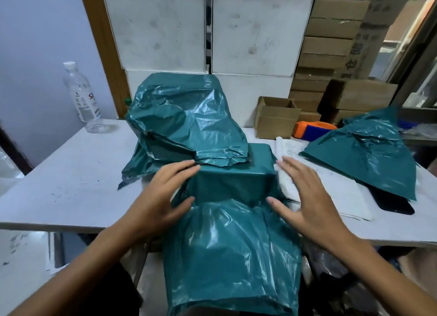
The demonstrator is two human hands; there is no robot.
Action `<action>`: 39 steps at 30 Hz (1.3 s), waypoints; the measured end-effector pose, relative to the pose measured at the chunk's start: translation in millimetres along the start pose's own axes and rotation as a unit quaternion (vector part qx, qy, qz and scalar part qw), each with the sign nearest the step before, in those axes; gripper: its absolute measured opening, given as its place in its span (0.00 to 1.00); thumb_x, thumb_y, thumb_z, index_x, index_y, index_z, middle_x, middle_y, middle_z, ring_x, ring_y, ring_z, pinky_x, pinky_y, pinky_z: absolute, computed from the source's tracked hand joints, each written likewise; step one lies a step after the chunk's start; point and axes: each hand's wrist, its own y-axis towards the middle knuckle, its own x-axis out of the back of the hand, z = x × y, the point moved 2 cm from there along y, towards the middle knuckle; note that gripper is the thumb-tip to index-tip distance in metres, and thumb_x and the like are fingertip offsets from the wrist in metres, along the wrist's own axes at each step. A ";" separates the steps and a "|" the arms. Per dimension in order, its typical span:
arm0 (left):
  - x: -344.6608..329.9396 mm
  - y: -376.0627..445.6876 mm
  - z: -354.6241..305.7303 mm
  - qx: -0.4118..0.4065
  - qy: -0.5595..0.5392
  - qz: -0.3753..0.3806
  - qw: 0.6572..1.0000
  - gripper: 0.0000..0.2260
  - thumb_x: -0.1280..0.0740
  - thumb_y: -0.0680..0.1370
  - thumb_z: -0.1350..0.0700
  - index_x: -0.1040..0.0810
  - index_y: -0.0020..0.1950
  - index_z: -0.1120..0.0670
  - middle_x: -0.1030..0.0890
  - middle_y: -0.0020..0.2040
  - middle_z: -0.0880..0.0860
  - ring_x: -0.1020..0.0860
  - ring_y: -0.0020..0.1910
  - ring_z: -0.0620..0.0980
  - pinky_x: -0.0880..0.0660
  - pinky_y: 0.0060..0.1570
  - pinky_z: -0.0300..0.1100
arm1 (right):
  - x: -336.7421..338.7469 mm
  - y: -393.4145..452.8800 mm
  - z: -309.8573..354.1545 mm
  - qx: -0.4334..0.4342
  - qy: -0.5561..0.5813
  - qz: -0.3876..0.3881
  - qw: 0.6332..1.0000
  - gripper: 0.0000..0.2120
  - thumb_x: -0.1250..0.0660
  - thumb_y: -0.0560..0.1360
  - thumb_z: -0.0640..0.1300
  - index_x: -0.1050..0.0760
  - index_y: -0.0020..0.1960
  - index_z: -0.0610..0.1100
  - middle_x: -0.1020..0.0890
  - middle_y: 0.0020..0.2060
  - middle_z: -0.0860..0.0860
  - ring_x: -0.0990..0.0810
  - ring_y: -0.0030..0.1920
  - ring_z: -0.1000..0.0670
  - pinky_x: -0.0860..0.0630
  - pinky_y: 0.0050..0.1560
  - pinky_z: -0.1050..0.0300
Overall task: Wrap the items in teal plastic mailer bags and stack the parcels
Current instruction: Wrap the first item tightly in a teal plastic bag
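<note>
- A clear plastic bottle (81, 95) with a white cap stands upright near the far left corner of the white table (71, 173); whether anything is in it cannot be told.
- The left hand (163, 197) reaches forward from the near edge, palm turned inward, fingers straight and spread; its fingertips touch the left side of the wrapped box and the lower rim of the crumpled bag above it. It grips nothing.
- A crumpled teal bag (186, 119) bulges over something at the middle of the table toward the far edge; what it covers is hidden.
- The boxy parcel (231, 180), pulled tight in teal plastic, sits at the middle of the near edge, between the two hands and just in front of the crumpled bag.
- The loose end of its mailer bag (231, 256) hangs down over the near edge toward the person.
- The right hand (307, 197) mirrors the left: palm inward, fingers straight and spread, thumb against the plastic at the parcel's lower right, holding nothing.
- Printed papers (331, 192) lie flat under and beyond that hand.
- A small open cardboard box (275, 119) stands toward the far edge; its contents are not visible.
- An orange and blue tape dispenser (312, 131) sits just right of it.
- More teal bags (369, 150) lie at the right edge, over a black flat object (395, 205).
</note>
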 end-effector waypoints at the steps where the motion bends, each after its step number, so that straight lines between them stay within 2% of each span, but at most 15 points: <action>1: -1.0 7.3 4.7 0.031 -0.032 0.018 0.999 0.30 0.26 0.79 0.54 0.31 0.80 0.50 0.31 0.78 0.46 0.34 0.78 0.46 0.36 0.77 0.45 | -2.0 11.4 -6.3 -0.035 0.036 0.016 0.999 0.41 0.24 0.76 0.58 0.39 0.83 0.53 0.35 0.82 0.54 0.38 0.81 0.54 0.42 0.78 0.55; 4: -13.4 28.5 16.0 0.061 -0.043 0.039 0.996 0.34 0.24 0.77 0.48 0.34 0.81 0.47 0.36 0.81 0.43 0.38 0.80 0.45 0.39 0.79 0.48 | -19.8 38.2 -17.2 -0.087 0.106 0.083 0.987 0.52 0.20 0.70 0.62 0.46 0.85 0.59 0.45 0.84 0.60 0.44 0.82 0.60 0.41 0.80 0.55; 9: -34.8 54.7 38.2 0.060 -0.020 0.071 0.995 0.44 0.22 0.72 0.42 0.41 0.83 0.44 0.44 0.84 0.42 0.43 0.82 0.46 0.46 0.81 0.54 | -51.0 56.6 -28.4 -0.065 0.123 0.101 0.985 0.49 0.16 0.67 0.57 0.40 0.80 0.63 0.48 0.82 0.68 0.44 0.72 0.78 0.28 0.71 0.55; 14: -19.9 58.8 103.5 0.130 0.097 0.149 0.975 0.54 0.35 0.67 0.20 0.44 0.84 0.46 0.45 0.84 0.46 0.48 0.83 0.51 0.51 0.83 0.51 | -61.3 65.4 -34.9 -0.059 0.127 0.084 0.987 0.48 0.17 0.66 0.56 0.38 0.80 0.62 0.48 0.82 0.66 0.40 0.75 0.68 0.30 0.73 0.55; 18: -6.6 42.1 149.4 0.169 0.133 0.200 0.956 0.51 0.50 0.67 0.15 0.40 0.84 0.42 0.46 0.81 0.39 0.50 0.83 0.52 0.58 0.81 0.45 | -63.5 65.2 -36.4 -0.056 0.126 0.074 0.988 0.48 0.17 0.67 0.57 0.38 0.80 0.60 0.48 0.83 0.66 0.39 0.75 0.66 0.30 0.73 0.55; 20: 6.5 30.2 165.6 0.191 0.138 0.206 0.950 0.48 0.53 0.69 0.16 0.42 0.84 0.40 0.47 0.82 0.39 0.52 0.84 0.50 0.57 0.82 0.47 | -61.8 66.3 -37.0 -0.054 0.124 0.075 0.988 0.48 0.17 0.67 0.57 0.38 0.80 0.60 0.48 0.82 0.66 0.37 0.76 0.64 0.28 0.72 0.54; 24: 23.1 15.8 163.1 0.202 0.191 0.185 0.943 0.44 0.50 0.73 0.26 0.38 0.84 0.50 0.41 0.85 0.51 0.43 0.84 0.56 0.46 0.81 0.50 | -55.8 66.2 -36.8 -0.043 0.127 0.086 0.987 0.48 0.17 0.67 0.56 0.38 0.80 0.61 0.48 0.82 0.68 0.36 0.77 0.63 0.25 0.71 0.54; 28: 43.6 -8.8 136.0 0.171 0.212 0.229 0.935 0.30 0.33 0.81 0.46 0.34 0.82 0.49 0.41 0.83 0.46 0.35 0.81 0.55 0.32 0.76 0.55 | -52.5 59.0 -33.6 -0.032 0.120 0.084 0.989 0.48 0.17 0.66 0.57 0.38 0.80 0.62 0.48 0.82 0.69 0.37 0.78 0.63 0.24 0.69 0.52; 29: 52.6 -16.6 127.1 0.176 0.204 0.218 0.938 0.25 0.30 0.80 0.51 0.27 0.78 0.45 0.37 0.81 0.43 0.29 0.78 0.55 0.29 0.73 0.54 | -51.8 57.1 -32.8 -0.030 0.119 0.085 0.989 0.48 0.17 0.66 0.58 0.39 0.80 0.62 0.48 0.82 0.69 0.37 0.78 0.63 0.24 0.70 0.52; 31: 70.6 -22.0 92.8 0.158 0.248 0.178 0.939 0.14 0.28 0.77 0.50 0.22 0.54 0.30 0.18 0.68 0.42 0.15 0.59 0.55 0.18 0.57 0.52 | -50.6 54.4 -29.1 -0.029 0.119 0.092 0.988 0.49 0.17 0.66 0.59 0.39 0.80 0.62 0.48 0.82 0.69 0.38 0.78 0.65 0.26 0.71 0.53; 33: 77.8 -5.6 42.7 0.089 0.238 0.086 0.963 0.08 0.26 0.75 0.43 0.24 0.45 0.32 0.14 0.50 0.37 0.15 0.43 0.44 0.19 0.40 0.42 | -49.2 53.0 -25.5 -0.028 0.117 0.095 0.988 0.51 0.16 0.65 0.60 0.39 0.80 0.63 0.49 0.82 0.70 0.39 0.77 0.67 0.26 0.71 0.54; 34: 74.9 4.9 15.0 0.041 0.176 0.054 0.982 0.07 0.27 0.75 0.38 0.22 0.50 0.34 0.16 0.52 0.34 0.17 0.45 0.39 0.20 0.41 0.38 | -49.0 51.7 -23.3 -0.029 0.118 0.095 0.988 0.51 0.16 0.64 0.61 0.39 0.80 0.63 0.49 0.82 0.71 0.39 0.77 0.67 0.27 0.71 0.55; 35: 67.3 16.1 -8.3 0.009 0.111 0.045 0.993 0.15 0.29 0.76 0.35 0.21 0.60 0.36 0.18 0.59 0.34 0.19 0.54 0.35 0.21 0.50 0.35 | -49.0 50.0 -20.9 -0.030 0.121 0.095 0.988 0.52 0.16 0.64 0.61 0.39 0.80 0.63 0.49 0.82 0.71 0.39 0.78 0.66 0.27 0.71 0.55; 37: 41.3 31.3 -28.1 -0.014 0.032 0.051 0.998 0.32 0.30 0.74 0.31 0.27 0.76 0.41 0.29 0.76 0.38 0.31 0.76 0.37 0.32 0.73 0.37 | -49.3 45.6 -17.5 -0.030 0.129 0.093 0.987 0.53 0.15 0.62 0.63 0.39 0.80 0.62 0.49 0.82 0.71 0.39 0.79 0.65 0.28 0.72 0.56; 39: 8.5 33.8 -15.8 0.022 0.016 0.079 0.996 0.41 0.28 0.72 0.30 0.35 0.81 0.42 0.40 0.83 0.39 0.45 0.83 0.42 0.41 0.80 0.44 | -49.9 41.1 -16.0 -0.029 0.131 0.092 0.987 0.54 0.15 0.62 0.63 0.39 0.81 0.62 0.49 0.82 0.70 0.39 0.79 0.65 0.29 0.72 0.56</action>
